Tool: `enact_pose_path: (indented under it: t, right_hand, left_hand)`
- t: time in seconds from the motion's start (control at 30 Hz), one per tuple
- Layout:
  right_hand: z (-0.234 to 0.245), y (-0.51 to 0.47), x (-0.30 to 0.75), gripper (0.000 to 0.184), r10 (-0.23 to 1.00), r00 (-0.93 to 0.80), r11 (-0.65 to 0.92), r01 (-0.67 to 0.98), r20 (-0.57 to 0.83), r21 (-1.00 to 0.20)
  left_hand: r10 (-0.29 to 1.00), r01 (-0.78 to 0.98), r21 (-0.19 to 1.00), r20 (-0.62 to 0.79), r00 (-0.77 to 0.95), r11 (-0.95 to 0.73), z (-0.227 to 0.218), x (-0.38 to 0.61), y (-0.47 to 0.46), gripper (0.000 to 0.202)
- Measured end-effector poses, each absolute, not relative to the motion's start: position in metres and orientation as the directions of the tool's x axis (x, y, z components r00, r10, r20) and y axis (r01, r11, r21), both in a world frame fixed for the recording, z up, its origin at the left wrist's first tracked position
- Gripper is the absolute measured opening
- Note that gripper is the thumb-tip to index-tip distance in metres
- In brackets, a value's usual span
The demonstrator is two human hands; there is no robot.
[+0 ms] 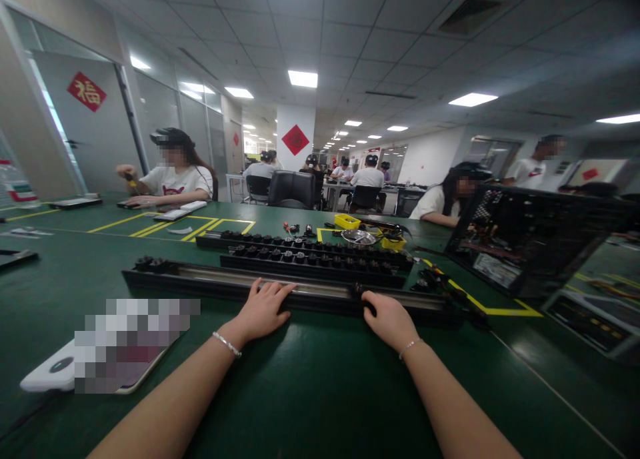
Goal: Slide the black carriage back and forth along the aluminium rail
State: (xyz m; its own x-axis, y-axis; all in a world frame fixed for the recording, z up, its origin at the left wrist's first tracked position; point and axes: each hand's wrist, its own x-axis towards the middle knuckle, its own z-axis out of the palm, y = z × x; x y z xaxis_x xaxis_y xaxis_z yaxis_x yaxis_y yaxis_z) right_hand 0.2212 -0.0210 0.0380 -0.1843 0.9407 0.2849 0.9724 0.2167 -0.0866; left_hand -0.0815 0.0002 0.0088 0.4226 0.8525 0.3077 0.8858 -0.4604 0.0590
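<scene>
A long black rail [200, 277] with a pale metal channel along its top lies across the table in front of me. My left hand [264, 309] rests on the rail left of its middle, its fingers apart and holding nothing. Farther right, my right hand [389, 317] is closed with thumb and fingers at a small black module [358, 289] sitting on the rail. The fingers partly hide that module. Two similar black modules [151, 264] sit at the rail's left end. Just behind lie two more black rails, a nearer one [300, 267] and a farther one [210, 241], carrying rows of black modules.
On the green table [320, 392] lies a phone [55, 372] at left. Behind the rails are a metal dish [359, 237] and a yellow bin [347, 221]. An open computer case [530, 242] stands at right. Co-workers sit across the table, at left [180, 179] and right [435, 202].
</scene>
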Motion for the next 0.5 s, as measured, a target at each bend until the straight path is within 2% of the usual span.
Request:
enact_pose_path:
  t: [0.5]
  right_hand:
    - [0.0382, -0.0211, 0.2270, 0.027, 0.941, -0.186, 0.213, 0.975, 0.284, -0.068]
  left_hand:
    - [0.840, 0.877, 0.070, 0.331, 0.429, -0.475, 0.0069, -0.0830, 0.0008, 0.062]
